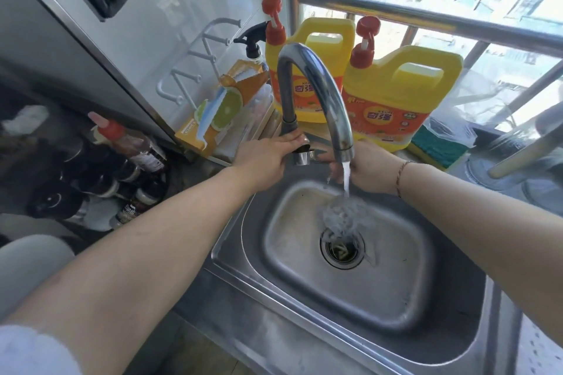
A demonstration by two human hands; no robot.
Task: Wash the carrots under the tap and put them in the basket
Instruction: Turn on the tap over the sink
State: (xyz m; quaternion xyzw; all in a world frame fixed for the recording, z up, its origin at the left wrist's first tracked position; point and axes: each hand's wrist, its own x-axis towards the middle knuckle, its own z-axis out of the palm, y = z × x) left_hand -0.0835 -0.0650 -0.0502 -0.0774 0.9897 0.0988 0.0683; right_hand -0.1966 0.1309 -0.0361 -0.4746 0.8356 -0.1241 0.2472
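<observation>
Running water falls from the curved chrome tap [316, 94] into the small stainless steel sink [344, 256], splashing just above the round drain [341, 248].

Head view: I read my left hand [262, 158] as resting on the tap's base, fingers laid fairly straight over the lever area; it presses rather than wraps, as far as I can see. My right hand [370, 169] sits behind the spout's end, right at the stream, fingers curled downward. Whether it holds anything I cannot tell; the spout and the water hide the fingertips. A thin bracelet [401, 175] circles that wrist.

No carrot or basket is identifiable in this view.

Behind the tap, two yellow detergent jugs with red pump caps [399, 97] stand against the window rail. A clear spray bottle with a black trigger [254, 46] and an orange citrus-print box [222, 109] sit to their left. A green and yellow sponge [435, 149] lies on the desk near the right jug.
</observation>
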